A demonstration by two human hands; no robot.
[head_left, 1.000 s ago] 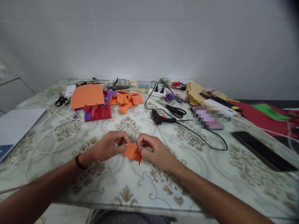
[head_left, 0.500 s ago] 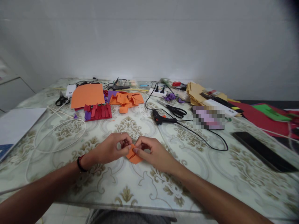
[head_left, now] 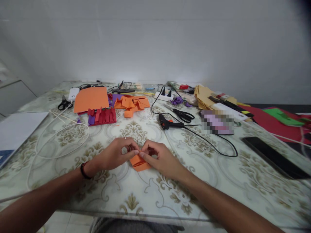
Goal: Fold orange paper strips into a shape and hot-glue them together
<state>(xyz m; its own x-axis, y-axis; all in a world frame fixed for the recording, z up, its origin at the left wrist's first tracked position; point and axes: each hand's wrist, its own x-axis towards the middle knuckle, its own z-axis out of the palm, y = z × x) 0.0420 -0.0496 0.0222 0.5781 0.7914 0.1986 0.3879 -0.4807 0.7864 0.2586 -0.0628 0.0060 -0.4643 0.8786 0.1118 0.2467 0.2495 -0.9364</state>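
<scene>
Head view: both hands (head_left: 114,154) (head_left: 163,160) pinch small, creased, folded orange paper (head_left: 141,166) over the floral-patterned tablecloth (head_left: 121,194).

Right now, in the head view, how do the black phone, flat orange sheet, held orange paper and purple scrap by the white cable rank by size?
1. Black phone and flat orange sheet: too alike to rank, the phone being nearer.
2. Held orange paper, partly hidden.
3. Purple scrap, smallest.

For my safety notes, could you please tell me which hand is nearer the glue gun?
Right. The right hand is in front of the glue gun, toward the wearer; the left hand is farther off, in front and leftward.
</scene>
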